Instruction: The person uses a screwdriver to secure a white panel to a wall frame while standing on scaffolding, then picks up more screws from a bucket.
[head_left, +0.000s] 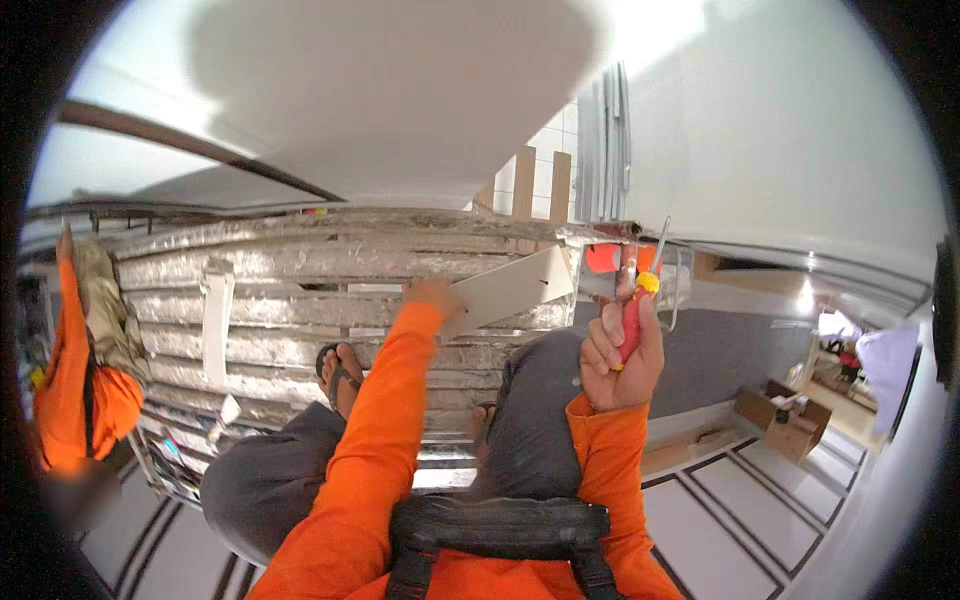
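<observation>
My right hand (615, 355) is closed round a red-and-yellow screwdriver (632, 325), its blade pointing upward, at the right end of a worn slatted platform (230, 250). My left hand (428, 296), smeared by motion, is at the lower left end of a pale flat board (510, 287) that lies at a slant over the slats; whether it grips the board is unclear. Just beyond the board's right end are red and orange items (602, 257) that I cannot make out.
A co-worker in orange (95, 390) is at the left. A narrow white strip (215, 325) lies on the slats. Big pale panels (760, 120) surround the platform's far side, with upright wooden slats (523, 185) between. Cardboard boxes (800, 425) sit low at right.
</observation>
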